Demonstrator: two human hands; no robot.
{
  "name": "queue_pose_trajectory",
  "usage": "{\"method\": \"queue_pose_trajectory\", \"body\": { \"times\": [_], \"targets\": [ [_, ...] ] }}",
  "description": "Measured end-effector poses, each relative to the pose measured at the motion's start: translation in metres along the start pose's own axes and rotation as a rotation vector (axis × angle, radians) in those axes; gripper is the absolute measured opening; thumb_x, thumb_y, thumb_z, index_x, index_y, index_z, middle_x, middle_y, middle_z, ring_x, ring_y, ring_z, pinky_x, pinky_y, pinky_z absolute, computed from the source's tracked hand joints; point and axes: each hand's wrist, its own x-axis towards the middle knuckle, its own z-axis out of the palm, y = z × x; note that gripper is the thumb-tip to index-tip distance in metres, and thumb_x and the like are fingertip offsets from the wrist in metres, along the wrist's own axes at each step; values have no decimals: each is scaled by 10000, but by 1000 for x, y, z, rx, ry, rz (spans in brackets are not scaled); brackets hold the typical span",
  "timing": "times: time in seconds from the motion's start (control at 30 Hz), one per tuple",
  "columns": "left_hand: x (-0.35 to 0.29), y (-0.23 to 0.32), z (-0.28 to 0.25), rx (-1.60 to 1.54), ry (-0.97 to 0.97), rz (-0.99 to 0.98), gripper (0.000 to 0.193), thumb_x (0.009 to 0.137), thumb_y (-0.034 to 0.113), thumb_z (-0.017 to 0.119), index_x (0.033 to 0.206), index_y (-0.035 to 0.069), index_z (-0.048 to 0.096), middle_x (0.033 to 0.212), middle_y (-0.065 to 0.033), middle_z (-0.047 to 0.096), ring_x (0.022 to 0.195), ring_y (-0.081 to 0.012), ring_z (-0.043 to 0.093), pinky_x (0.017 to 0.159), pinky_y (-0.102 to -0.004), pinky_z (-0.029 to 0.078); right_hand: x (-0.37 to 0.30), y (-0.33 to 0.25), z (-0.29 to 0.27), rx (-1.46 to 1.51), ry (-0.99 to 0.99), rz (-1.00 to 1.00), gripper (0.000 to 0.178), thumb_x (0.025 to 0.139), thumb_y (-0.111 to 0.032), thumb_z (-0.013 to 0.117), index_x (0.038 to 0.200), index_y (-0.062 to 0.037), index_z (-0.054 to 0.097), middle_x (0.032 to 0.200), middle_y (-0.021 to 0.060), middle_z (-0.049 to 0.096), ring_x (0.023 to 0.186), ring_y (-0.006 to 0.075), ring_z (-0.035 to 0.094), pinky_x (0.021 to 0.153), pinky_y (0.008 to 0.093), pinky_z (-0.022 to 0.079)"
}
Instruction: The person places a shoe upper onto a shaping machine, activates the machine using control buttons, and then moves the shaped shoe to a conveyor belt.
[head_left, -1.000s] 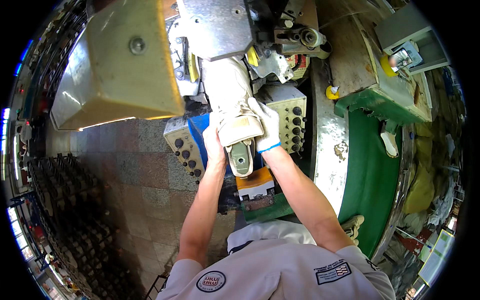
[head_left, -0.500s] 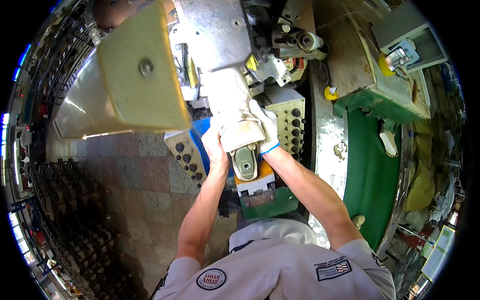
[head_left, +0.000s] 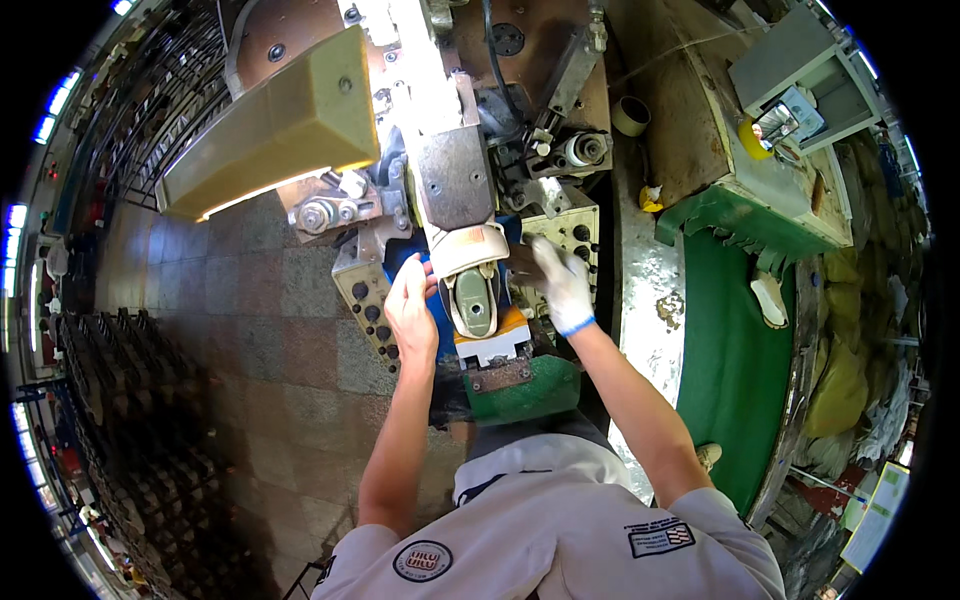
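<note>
A cream shoe upper (head_left: 468,248) sits on a green shoe last (head_left: 475,303) in the middle of the machine, its heel end toward me. A grey metal press block (head_left: 452,178) covers the toe end, so that part is hidden. My bare left hand (head_left: 411,308) is open just left of the shoe, fingers stretched forward and close to its side. On the right, my right hand (head_left: 566,287) wears a white glove with a blue cuff. It is apart from the shoe, somewhat blurred, with its fingers loosely extended and nothing visible in them.
Control panels with dark knobs flank the shoe, left (head_left: 366,305) and right (head_left: 583,232). A yellowish metal guard (head_left: 280,120) juts out at upper left. A green-covered bench (head_left: 730,350) at right holds a loose shoe part (head_left: 769,299). Racks of dark items (head_left: 140,420) stand at left.
Both hands have let go of the shoe and moved apart from its sides. The press block now sits over the shoe's front, and the guard appears farther from me.
</note>
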Motion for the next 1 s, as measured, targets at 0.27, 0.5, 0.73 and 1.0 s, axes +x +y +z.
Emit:
{"method": "queue_pose_trajectory", "body": {
  "times": [0.27, 0.5, 0.73, 1.0],
  "targets": [
    [-51, 54, 52, 648, 21, 225, 887, 728, 288, 878, 1437, 37, 407, 1303, -215, 604, 1147, -410, 615, 989, -438, 489, -117, -4, -42, -250, 6, -145, 593, 976, -237, 672, 1425, 101, 483, 1310, 209, 650, 1198, 244, 643, 1039, 350, 495],
    [-57, 57, 60, 562, 32, 215, 703, 744, 225, 859, 1325, 67, 496, 1219, -192, 666, 1117, -390, 639, 945, -437, 502, -123, 21, -54, -642, -94, -444, 544, 918, -278, 729, 1331, 42, 579, 1239, 240, 675, 1141, 359, 675, 978, 397, 523],
    [-62, 57, 63, 564, 54, 240, 729, 738, 293, 861, 1334, 23, 539, 1184, -197, 705, 1083, -322, 679, 952, -410, 513, -120, 26, -62, -626, -129, -538, 544, 906, -298, 737, 1316, 30, 592, 1227, 238, 680, 1120, 373, 677, 961, 411, 533],
    [-65, 56, 72, 744, 146, 167, 845, 704, 351, 896, 1384, 79, 474, 1190, -235, 688, 1111, -399, 656, 963, -450, 498, -121, 28, -70, -319, -182, -360, 560, 940, -195, 723, 1394, 67, 524, 1293, 229, 661, 1210, 273, 650, 1043, 366, 494]
  ]
}}
